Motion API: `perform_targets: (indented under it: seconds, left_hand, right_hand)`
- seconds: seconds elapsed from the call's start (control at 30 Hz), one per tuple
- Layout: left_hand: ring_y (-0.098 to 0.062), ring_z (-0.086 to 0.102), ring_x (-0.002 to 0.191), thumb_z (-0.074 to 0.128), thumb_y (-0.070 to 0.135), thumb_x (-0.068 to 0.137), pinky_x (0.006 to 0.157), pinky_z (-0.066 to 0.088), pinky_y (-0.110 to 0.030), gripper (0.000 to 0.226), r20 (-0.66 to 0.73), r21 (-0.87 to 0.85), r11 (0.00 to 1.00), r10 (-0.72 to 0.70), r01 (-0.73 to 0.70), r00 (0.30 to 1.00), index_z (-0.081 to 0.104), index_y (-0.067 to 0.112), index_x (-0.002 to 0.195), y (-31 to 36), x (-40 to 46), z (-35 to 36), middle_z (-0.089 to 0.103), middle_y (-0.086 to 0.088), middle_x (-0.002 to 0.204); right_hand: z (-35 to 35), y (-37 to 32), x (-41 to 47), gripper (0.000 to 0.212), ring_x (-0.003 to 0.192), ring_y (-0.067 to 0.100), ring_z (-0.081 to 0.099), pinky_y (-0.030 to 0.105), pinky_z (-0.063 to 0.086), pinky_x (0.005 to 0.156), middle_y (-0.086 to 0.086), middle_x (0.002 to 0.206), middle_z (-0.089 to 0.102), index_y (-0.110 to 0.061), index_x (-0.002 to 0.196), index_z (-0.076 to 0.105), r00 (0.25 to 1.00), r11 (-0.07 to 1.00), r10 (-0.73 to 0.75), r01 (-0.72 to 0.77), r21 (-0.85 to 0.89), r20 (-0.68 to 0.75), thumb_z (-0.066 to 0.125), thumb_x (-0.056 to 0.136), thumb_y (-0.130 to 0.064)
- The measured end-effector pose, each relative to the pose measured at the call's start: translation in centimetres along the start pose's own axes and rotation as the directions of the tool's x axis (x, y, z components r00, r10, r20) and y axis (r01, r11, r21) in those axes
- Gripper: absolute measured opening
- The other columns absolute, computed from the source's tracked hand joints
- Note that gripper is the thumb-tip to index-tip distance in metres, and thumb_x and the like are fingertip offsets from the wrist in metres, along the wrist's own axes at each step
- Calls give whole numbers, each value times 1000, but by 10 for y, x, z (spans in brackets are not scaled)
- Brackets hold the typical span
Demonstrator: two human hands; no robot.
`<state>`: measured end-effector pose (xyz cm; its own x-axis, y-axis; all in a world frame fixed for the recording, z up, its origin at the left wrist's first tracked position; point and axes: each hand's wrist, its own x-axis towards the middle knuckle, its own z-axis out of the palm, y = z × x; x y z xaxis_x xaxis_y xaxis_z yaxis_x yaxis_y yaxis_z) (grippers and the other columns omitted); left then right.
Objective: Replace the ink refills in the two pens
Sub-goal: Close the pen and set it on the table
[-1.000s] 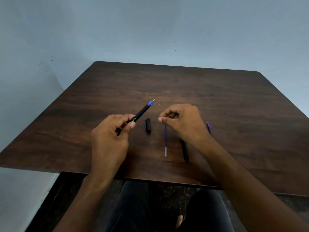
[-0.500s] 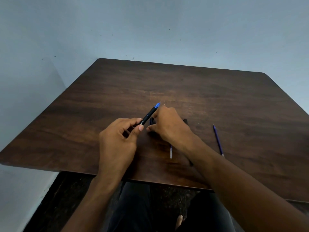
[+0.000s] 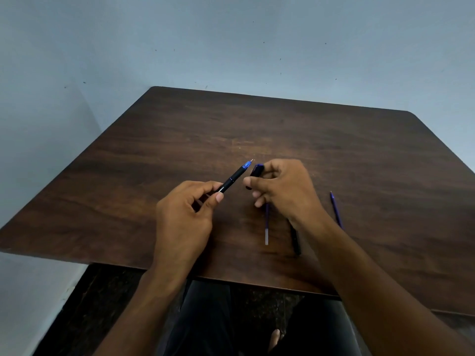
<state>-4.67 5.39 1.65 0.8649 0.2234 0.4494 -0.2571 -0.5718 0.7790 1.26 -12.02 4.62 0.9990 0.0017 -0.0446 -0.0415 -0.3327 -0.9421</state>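
My left hand [image 3: 185, 214] grips a black pen [image 3: 232, 179] with a blue tip, pointing up and to the right above the table. My right hand [image 3: 282, 188] pinches the black pen cap [image 3: 255, 173] just right of the pen's tip, a small gap between them. A purple refill [image 3: 266, 227] with a pale end lies on the table under my right hand. A second black pen body [image 3: 295, 240] lies beside it, partly hidden by my wrist. Another purple refill [image 3: 336, 209] lies to the right.
The dark wooden table [image 3: 154, 150] stands against a pale blue wall. Its near edge runs just in front of my legs. A wall corner lies at the left.
My right hand went down to the black cap on the table, picked it up and now holds it by the pen's tip. The left hand kept hold of the pen.
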Motion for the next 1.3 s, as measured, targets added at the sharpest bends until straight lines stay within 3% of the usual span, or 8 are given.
perform_targets:
  seconds: [0.17, 0.33, 0.77, 1.1, 1.3]
  left_hand:
    - [4, 62, 83, 77, 11, 82, 73, 42, -4, 24, 18, 8, 1000, 29, -29, 999, 76, 25, 101, 3, -1, 5, 68, 19, 90]
    - [7, 61, 88, 78, 13, 82, 76, 43, -3, 25, 73, 46, 997, 57, -61, 996, 76, 25, 104, 9, -2, 9, 67, 20, 91]
    - [6, 61, 91, 77, 13, 83, 76, 40, -1, 24, 111, 107, 987, 107, -119, 988, 77, 23, 105, 21, 0, 13, 68, 17, 92]
    - [9, 59, 89, 77, 9, 82, 75, 40, -1, 23, 108, 101, 984, 138, -149, 984, 77, 20, 103, 24, 0, 17, 68, 15, 90]
    - [9, 60, 89, 77, 6, 82, 76, 39, 0, 24, 115, 85, 985, 138, -149, 984, 77, 18, 103, 25, 1, 19, 69, 11, 91]
  right_hand:
    - [-26, 5, -9, 16, 70, 34, 75, 40, 63, 63, 24, 86, 75, 5, 98, 65, 999, 899, -45, 48, 436, -17, 74, 86, -1]
    - [-39, 10, -16, 23, 79, 35, 75, 35, 62, 68, 28, 98, 75, 3, 104, 65, 997, 737, -60, 18, 676, 39, 72, 84, -6]
    - [-44, 16, -18, 30, 79, 34, 75, 35, 61, 70, 28, 101, 74, 2, 106, 65, 991, 754, -110, 35, 656, 73, 76, 81, -10]
    - [-42, 16, -21, 23, 77, 31, 74, 34, 63, 69, 25, 100, 76, 5, 107, 65, 986, 797, -133, 50, 602, 95, 72, 87, -3]
    - [-46, 20, -21, 28, 86, 34, 71, 35, 61, 71, 23, 103, 75, 7, 111, 67, 975, 791, -158, 32, 611, 154, 65, 93, -14]
